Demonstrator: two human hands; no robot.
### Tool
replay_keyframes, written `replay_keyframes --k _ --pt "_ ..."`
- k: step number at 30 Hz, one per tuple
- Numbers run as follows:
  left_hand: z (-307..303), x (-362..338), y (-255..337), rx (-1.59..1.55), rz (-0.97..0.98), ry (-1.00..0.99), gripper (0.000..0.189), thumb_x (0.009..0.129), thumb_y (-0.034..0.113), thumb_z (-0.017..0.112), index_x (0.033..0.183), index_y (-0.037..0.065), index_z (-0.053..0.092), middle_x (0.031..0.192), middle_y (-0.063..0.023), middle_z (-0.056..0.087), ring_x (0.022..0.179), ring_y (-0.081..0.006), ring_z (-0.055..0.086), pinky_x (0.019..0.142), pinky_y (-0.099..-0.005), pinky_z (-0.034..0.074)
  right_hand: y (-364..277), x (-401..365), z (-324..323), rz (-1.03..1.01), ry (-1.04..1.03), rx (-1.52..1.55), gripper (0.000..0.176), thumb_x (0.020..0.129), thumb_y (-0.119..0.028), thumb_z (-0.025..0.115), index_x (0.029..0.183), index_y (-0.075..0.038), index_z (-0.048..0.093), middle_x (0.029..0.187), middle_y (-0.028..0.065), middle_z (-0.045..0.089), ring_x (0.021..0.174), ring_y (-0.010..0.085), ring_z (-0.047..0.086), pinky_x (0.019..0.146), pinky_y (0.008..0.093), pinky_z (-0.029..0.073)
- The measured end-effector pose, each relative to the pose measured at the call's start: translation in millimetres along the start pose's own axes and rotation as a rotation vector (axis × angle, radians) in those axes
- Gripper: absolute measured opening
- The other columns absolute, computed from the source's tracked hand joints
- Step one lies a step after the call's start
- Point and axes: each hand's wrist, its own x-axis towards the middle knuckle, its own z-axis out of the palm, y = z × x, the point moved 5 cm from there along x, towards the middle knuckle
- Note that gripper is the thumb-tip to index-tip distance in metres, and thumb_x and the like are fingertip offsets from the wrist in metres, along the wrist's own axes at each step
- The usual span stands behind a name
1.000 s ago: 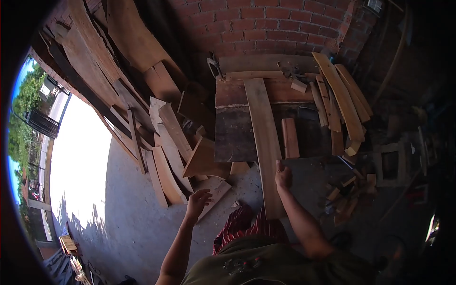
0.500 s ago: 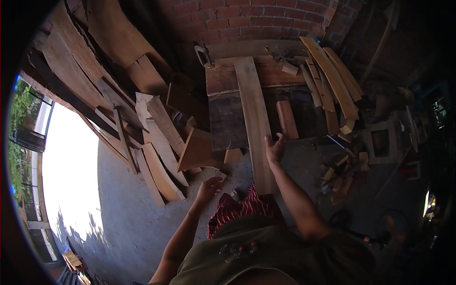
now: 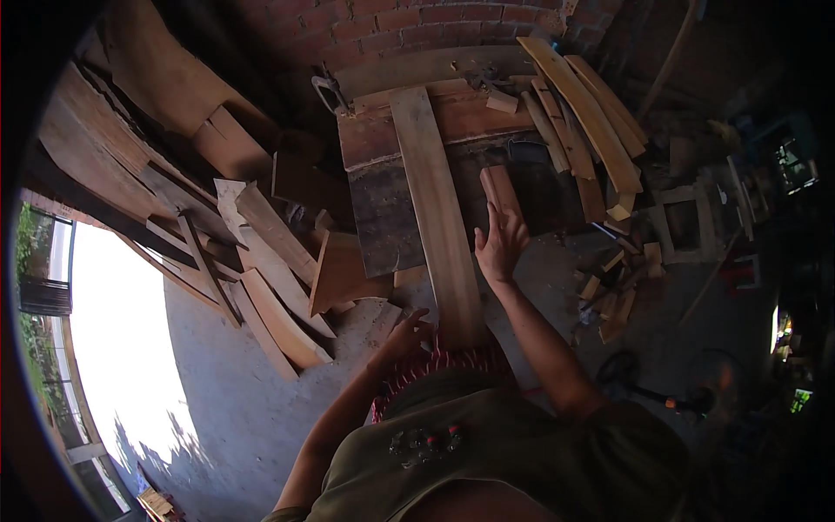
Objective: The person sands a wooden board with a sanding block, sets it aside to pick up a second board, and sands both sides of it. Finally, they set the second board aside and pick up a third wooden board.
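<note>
A long pale plank (image 3: 437, 204) lies lengthwise over the dark-topped workbench (image 3: 383, 213), its near end reaching to my waist. To the right of it a short reddish wooden block (image 3: 499, 190) rests on the bench. My right hand (image 3: 502, 246) is open, thumb apart, its fingertips overlapping the near end of the block. Low on the plank's left side, my left hand (image 3: 409, 334) is open, with fingers partly stretched toward the plank's edge and nothing visible in them.
A clamp (image 3: 329, 90) sits at the bench's far left corner. Curved yellowish boards (image 3: 584, 113) lie along its right side. Offcuts (image 3: 619, 296) are heaped on the floor at right. Large boards (image 3: 261, 226) lean and pile up at left. A brick wall (image 3: 391, 30) stands behind.
My right hand has left the plank's right edge and moved forward to the reddish block. My left hand has come closer to the plank's near end. The whole view has shifted slightly.
</note>
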Motion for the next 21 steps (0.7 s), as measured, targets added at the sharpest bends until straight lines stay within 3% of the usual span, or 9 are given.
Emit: replay_keyframes --k 2,3,4,6,7,10,13,19,21 --pt "-4.5 4.5 15.0 -0.042 -0.008 -0.021 0.052 0.097 0.026 0.055 0.142 0.005 0.04 0.11 -0.0119 0.065 0.089 -0.0164 0.065 0.071 -0.0307 0.053 23.2 18.3 -6.1 0.087 0.043 -0.21 0.075 0.079 -0.029 0.074 0.144 -0.017 0.038 0.123 0.0145 0.047 0.111 0.0338 0.046 0.093 0.05 0.035" --pt "-5.6 6.7 19.2 -0.08 -0.009 -0.047 0.051 0.098 0.025 0.053 0.142 0.003 0.04 0.11 -0.0101 0.065 0.086 -0.0151 0.065 0.071 -0.0303 0.053 37.8 22.8 4.2 0.065 -0.035 -0.288 0.087 0.079 -0.031 0.074 0.15 -0.016 0.026 0.119 0.0167 0.048 0.109 0.0354 0.049 0.091 0.0486 0.041" --pt "-6.8 14.4 13.3 -0.08 -0.015 -0.049 0.051 0.098 0.025 0.053 0.142 0.003 0.04 0.11 -0.0101 0.065 0.086 -0.0151 0.065 0.071 -0.0303 0.053 46.0 26.9 7.8 0.068 -0.04 -0.287 0.087 0.079 -0.031 0.074 0.15 -0.016 0.026 0.119 0.0167 0.048 0.109 0.0354 0.049 0.091 0.0486 0.041" --pt "-3.5 27.7 19.1 -0.169 0.101 -0.131 0.048 0.098 0.026 0.05 0.139 0.001 0.042 0.11 -0.0102 0.066 0.088 -0.0158 0.066 0.074 -0.0297 0.053 57.4 32.2 27.4 0.063 -0.341 -0.119 0.09 0.079 -0.032 0.074 0.151 -0.017 0.023 0.114 0.0186 0.049 0.104 0.037 0.053 0.085 0.0473 0.048" --pt "-3.9 32.2 23.2 -0.174 0.103 -0.126 0.048 0.098 0.026 0.05 0.139 0.001 0.042 0.11 -0.0102 0.066 0.088 -0.0158 0.066 0.074 -0.0297 0.053 56.5 34.8 27.6 0.017 -0.306 -0.136 0.093 0.078 -0.031 0.074 0.152 -0.019 0.019 0.109 0.0192 0.05 0.1 0.0377 0.055 0.08 0.0473 0.052" --pt "7.4 45.4 16.7 -0.175 0.056 -0.155 0.042 0.098 0.024 0.051 0.131 -0.003 0.05 0.11 -0.0125 0.066 0.091 -0.0169 0.067 0.076 -0.0299 0.055 56.5 41.8 27.3 0.056 -0.361 -0.083 0.092 0.079 -0.03 0.073 0.152 -0.02 0.019 0.109 0.0197 0.051 0.1 0.0376 0.056 0.08 0.0484 0.051" --pt "12.4 71.2 -0.9 -0.167 0.147 0.035 0.039 0.095 0.025 0.055 0.121 -0.004 0.058 0.101 -0.0172 0.069 0.085 -0.0184 0.07 0.069 -0.0312 0.056 53.8 48.8 27.7 0.232 -0.429 0.097 0.089 0.08 -0.029 0.072 0.152 -0.019 0.021 0.108 0.0205 0.051 0.099 0.0381 0.057 0.08 0.0478 0.051" --pt "5.5 64.7 10.3 -0.103 0.063 0.05 0.039 0.093 0.029 0.058 0.115 -0.004 0.061 0.088 -0.0172 0.071 0.079 -0.0259 0.071 0.069 -0.0341 0.055 -18.8 -14.0 -16.3 0.008 -0.308 0.18 0.088 0.078 -0.026 0.071 0.152 -0.019 0.023 0.105 0.0219 0.051 0.094 0.0393 0.057 0.077 0.0467 0.051" --pt "-12.5 50.1 37.3 0.369 0.0 0.125 0.035 0.094 0.025 0.056 0.116 -0.003 0.06 0.093 -0.0201 0.069 0.076 -0.0279 0.07 0.071 -0.0384 0.055 -37.9 -38.5 -23.4 -0.064 -0.312 0.165 0.088 0.076 -0.025 0.071 0.151 -0.019 0.026 0.103 0.0193 0.049 0.09 0.0367 0.056 0.073 0.046 0.052"
